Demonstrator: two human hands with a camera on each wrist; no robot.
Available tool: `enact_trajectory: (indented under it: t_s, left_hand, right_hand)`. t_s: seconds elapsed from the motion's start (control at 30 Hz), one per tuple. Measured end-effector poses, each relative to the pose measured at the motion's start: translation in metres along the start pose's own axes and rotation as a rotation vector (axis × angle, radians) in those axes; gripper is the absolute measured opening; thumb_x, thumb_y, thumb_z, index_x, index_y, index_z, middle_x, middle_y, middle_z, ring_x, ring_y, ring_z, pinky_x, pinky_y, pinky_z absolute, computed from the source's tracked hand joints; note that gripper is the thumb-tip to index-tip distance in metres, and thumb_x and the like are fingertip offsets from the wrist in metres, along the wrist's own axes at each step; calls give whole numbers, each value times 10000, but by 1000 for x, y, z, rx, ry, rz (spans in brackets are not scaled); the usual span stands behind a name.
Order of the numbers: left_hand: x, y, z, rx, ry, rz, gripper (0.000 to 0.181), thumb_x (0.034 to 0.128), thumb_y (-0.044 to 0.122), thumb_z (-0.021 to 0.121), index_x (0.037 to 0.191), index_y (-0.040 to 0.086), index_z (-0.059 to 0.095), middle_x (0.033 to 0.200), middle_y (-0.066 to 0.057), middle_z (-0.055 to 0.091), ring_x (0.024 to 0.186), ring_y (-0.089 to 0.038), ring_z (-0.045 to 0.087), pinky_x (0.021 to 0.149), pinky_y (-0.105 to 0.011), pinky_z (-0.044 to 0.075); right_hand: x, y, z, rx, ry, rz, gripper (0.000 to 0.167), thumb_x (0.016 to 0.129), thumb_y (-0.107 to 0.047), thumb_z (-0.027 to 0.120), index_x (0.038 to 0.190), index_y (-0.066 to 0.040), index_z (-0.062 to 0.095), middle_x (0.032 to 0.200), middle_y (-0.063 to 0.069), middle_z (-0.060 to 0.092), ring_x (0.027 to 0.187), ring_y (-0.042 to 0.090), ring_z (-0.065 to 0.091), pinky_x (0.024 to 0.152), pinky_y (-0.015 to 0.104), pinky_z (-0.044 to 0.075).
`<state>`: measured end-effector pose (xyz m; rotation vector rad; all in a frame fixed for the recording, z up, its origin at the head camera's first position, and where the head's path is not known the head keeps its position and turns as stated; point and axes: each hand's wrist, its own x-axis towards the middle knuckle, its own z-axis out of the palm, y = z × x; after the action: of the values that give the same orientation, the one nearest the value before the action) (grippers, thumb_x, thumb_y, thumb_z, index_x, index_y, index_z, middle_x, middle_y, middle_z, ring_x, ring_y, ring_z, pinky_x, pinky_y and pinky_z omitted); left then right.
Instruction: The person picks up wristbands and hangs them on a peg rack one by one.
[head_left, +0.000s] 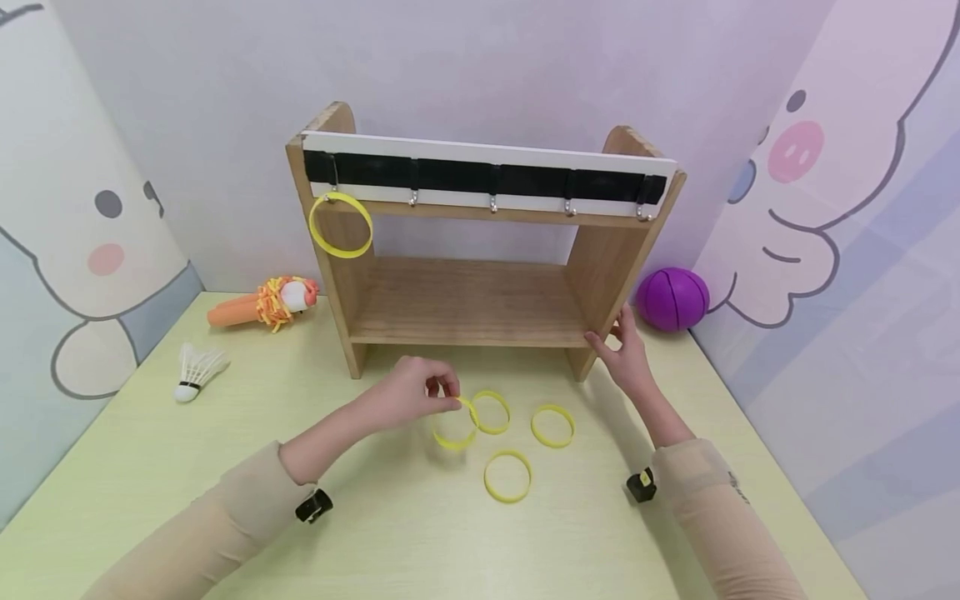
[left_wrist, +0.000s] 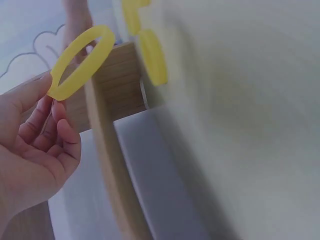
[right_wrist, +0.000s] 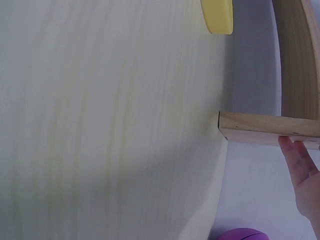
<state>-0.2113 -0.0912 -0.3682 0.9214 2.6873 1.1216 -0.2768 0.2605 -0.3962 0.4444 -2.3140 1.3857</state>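
My left hand (head_left: 411, 392) pinches a thin yellow ring (head_left: 456, 447); my right hand (head_left: 628, 360) grips the brown wooden shelf (head_left: 465, 302). I judge this pick-up, next needing a bare silver hook (head_left: 413, 199).

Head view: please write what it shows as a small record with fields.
left grip: pinches held yellow ring
right grip: touches right side of wooden shelf
hooks: five, leftmost carries hung yellow ring
on table: three loose rings
left of shelf: shuttlecock, orange toy
right of shelf: purple ball
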Motion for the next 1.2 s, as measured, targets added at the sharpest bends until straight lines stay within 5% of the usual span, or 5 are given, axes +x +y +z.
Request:
enact_trajectory:
  t_s: [0.37, 0.73, 1.2]
  left_hand:
    - [-4, 22, -32, -46, 153, 5, 103, 798, 203, 764, 823, 166, 672, 732, 55, 629, 638, -125, 547, 541, -233, 463]
    - [-10, 46, -64, -172, 455, 75, 116, 809, 157, 753, 854, 105, 660, 747, -15, 632, 643, -159, 565, 544, -211, 477]
    - [0, 55, -82, -569, 836, 212, 165, 819, 42, 715, 930, -36, 619, 840, -36, 638, 728, -149, 640, 664, -210, 549]
  right_hand:
    - [0, -1, 0, 8, -1, -3, 694, 878, 9, 626, 1449, -56, 236, 1413, 296, 373, 1108, 491, 512, 962, 568, 406]
    - [0, -1, 0, 17, -9, 9, 699, 879, 7, 624, 1454, -70, 234, 1425, 279, 366, 1115, 491, 511, 953, 573, 414]
    - [-1, -1, 1, 5, -1, -13, 692, 880, 12, 622, 1449, -49, 233, 1412, 299, 368, 1101, 498, 512, 961, 584, 396]
